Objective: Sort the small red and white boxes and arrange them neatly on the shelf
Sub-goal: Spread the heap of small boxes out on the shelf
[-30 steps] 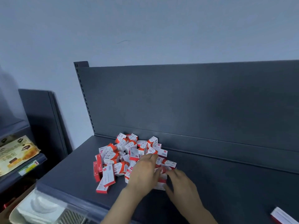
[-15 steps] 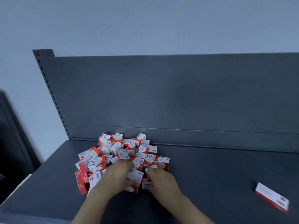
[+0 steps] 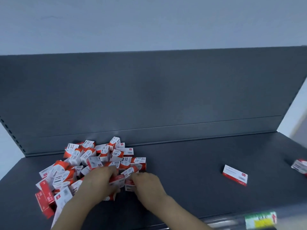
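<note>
On the shelf (image 3: 182,193), the left hand (image 3: 99,181) and right hand (image 3: 147,186) each curl fingers round boxes (image 3: 93,160) at the heap's near edge. A lone box (image 3: 235,175) lies well right.

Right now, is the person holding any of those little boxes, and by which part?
Probably: the left hand curls over a red and white box at the pile's near edge, the right hand pinches a second box by its end. It's blurry.

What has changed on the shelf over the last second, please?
The left hand drew back from the top of the paper clip box pile to its near edge, where both it and the right hand now grip boxes. The pile and the flat box to the right stayed put.
</note>
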Demonstrator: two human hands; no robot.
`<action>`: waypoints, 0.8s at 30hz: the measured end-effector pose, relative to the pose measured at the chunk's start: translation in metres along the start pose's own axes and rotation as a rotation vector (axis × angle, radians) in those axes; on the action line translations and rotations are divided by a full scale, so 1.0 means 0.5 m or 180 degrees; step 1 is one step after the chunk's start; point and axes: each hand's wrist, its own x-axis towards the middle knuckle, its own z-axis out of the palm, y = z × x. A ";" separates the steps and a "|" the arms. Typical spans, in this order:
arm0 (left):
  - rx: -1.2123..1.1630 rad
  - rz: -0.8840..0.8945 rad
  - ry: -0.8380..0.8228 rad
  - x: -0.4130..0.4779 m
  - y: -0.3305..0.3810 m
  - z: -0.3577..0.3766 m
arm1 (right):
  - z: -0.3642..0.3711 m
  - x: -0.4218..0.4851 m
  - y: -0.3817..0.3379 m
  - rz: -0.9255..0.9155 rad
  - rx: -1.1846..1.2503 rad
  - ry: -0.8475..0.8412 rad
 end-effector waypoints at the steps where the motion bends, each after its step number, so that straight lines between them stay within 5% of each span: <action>1: -0.0083 0.0010 0.0071 0.004 0.008 -0.004 | -0.003 -0.005 0.007 0.0085 -0.0025 0.0019; 7: -0.0387 0.0323 0.0526 0.043 0.102 -0.023 | -0.049 -0.036 0.087 0.0574 0.0014 0.0342; 24: -0.0600 0.0508 0.0630 0.200 0.589 0.061 | -0.195 -0.272 0.498 0.1437 -0.0120 0.0860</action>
